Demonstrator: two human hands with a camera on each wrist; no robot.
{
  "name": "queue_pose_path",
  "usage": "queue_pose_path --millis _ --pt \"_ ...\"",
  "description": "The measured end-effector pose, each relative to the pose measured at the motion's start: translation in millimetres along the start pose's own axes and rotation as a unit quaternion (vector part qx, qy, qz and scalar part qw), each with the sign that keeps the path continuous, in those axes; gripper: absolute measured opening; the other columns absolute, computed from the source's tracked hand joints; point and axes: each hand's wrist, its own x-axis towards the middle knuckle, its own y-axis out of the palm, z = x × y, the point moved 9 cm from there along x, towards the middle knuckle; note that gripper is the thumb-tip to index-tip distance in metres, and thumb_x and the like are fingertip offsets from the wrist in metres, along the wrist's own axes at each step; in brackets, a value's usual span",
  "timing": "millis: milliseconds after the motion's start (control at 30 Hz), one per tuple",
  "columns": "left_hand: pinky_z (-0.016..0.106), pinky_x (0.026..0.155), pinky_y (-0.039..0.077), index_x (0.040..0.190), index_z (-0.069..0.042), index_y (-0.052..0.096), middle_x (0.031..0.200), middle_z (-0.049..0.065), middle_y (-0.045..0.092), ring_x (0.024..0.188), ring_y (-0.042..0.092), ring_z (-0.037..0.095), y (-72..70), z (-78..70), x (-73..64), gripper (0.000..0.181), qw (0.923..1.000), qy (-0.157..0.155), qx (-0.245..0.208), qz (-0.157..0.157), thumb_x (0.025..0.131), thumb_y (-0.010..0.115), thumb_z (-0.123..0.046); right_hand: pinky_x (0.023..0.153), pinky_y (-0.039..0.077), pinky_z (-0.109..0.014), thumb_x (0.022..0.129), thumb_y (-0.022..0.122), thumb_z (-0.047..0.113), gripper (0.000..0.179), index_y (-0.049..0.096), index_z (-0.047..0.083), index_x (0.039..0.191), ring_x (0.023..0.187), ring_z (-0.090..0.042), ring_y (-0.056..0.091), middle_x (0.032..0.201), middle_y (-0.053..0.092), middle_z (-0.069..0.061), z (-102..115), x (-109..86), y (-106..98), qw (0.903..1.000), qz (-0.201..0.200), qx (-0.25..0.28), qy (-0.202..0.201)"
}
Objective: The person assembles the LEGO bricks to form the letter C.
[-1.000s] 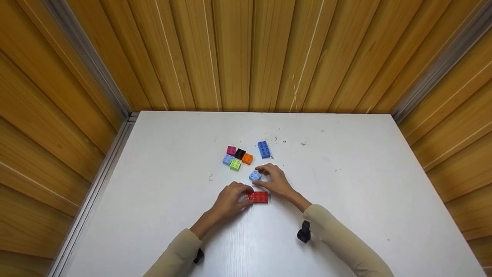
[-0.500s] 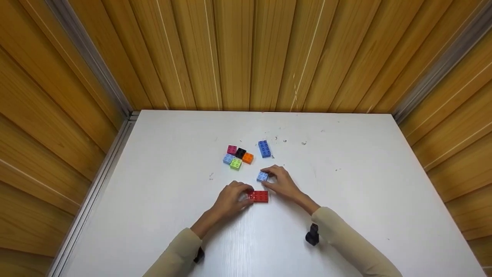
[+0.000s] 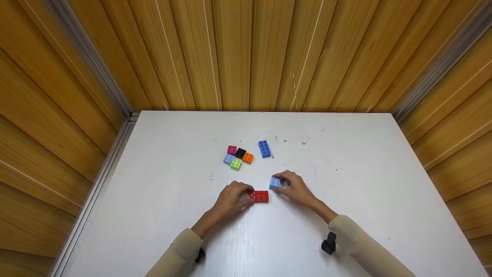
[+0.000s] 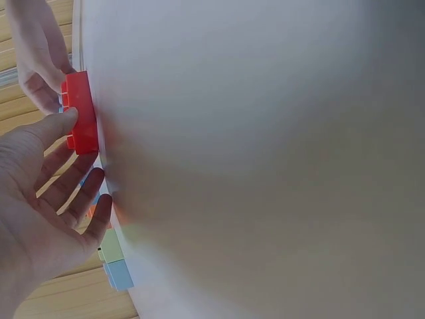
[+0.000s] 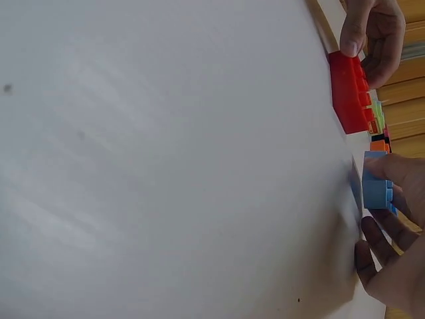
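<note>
A red toy brick (image 3: 261, 196), two studs wide and studs up, lies on the white table. My left hand (image 3: 230, 200) pinches its left end between thumb and fingers; in the left wrist view the thumb presses the side of the red brick (image 4: 81, 113). Just right of and beyond it, my right hand (image 3: 298, 188) pinches a small light blue brick (image 3: 274, 182) by its sides. The right wrist view shows this light blue brick (image 5: 376, 189) close over the table, apart from the red one, with the thumb on its near face.
Beyond the hands, a cluster of small bricks holds a lime green (image 3: 236, 164), an orange (image 3: 248, 158), a black (image 3: 240, 153), a magenta (image 3: 231, 149) and another light blue one (image 3: 228, 159). A longer blue brick (image 3: 264, 149) lies to their right. Wood-look walls (image 3: 230, 57) border the table.
My right hand has carried the small light blue brick to the right and slightly toward me, to just past the red brick's right end. The left hand and the red brick stay in place.
</note>
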Motion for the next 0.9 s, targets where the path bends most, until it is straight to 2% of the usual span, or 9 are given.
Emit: queue_pose_path --millis 267,433,567,667,900 --pt "0.036 0.093 0.05 0.122 -0.015 0.073 0.114 -0.001 0.076 0.104 0.061 0.016 1.1 0.1 4.6 0.031 0.9999 -0.005 0.012 -0.002 0.094 0.075 -0.029 0.087 0.055 -0.034 0.086 0.081 0.009 0.039 0.07 0.004 0.123 0.101 -0.028 0.065 0.113 0.072 -0.01 18 -11.7 -1 0.9991 0.017 0.0 -0.038" --pt "0.036 0.09 0.05 0.12 -0.013 0.074 0.113 0.0 0.076 0.101 0.062 0.019 0.7 -1.3 6.4 0.03 0.9997 0.012 0.016 -0.018 0.093 0.076 -0.026 0.083 0.055 -0.033 0.086 0.08 0.009 0.039 0.071 0.004 0.124 0.098 -0.029 0.066 0.11 0.072 -0.01 26 -16.2 3 0.9977 0.026 0.01 -0.062" --pt "0.036 0.088 0.049 0.118 -0.011 0.074 0.112 0.002 0.077 0.1 0.063 0.021 2.1 -2.4 7.8 0.029 0.9993 0.024 0.014 -0.025 0.092 0.076 -0.024 0.085 0.053 -0.032 0.086 0.081 0.01 0.04 0.071 0.003 0.124 0.099 -0.032 0.064 0.11 0.071 -0.012 25 -19.3 8 0.9975 0.038 0.01 -0.059" --pt "0.035 0.088 0.049 0.118 -0.012 0.074 0.112 0.002 0.077 0.1 0.063 0.021 3.1 -0.8 8.7 0.029 0.9994 0.019 0.014 -0.025 0.092 0.076 -0.024 0.085 0.05 -0.029 0.085 0.082 0.01 0.041 0.072 0.003 0.124 0.099 -0.033 0.063 0.109 0.07 -0.012 25 -18.3 10 0.9975 0.045 0.006 -0.055" --pt "0.035 0.087 0.048 0.117 -0.014 0.074 0.112 0.001 0.076 0.099 0.062 0.018 -2.0 2.7 12.5 0.028 0.9995 0.009 0.011 -0.03 0.091 0.077 -0.024 0.075 0.046 -0.021 0.083 0.084 0.013 0.042 0.074 0.005 0.124 0.087 -0.019 0.059 0.107 0.069 -0.008 26 -7.7 12 0.9971 0.069 -0.005 -0.033"
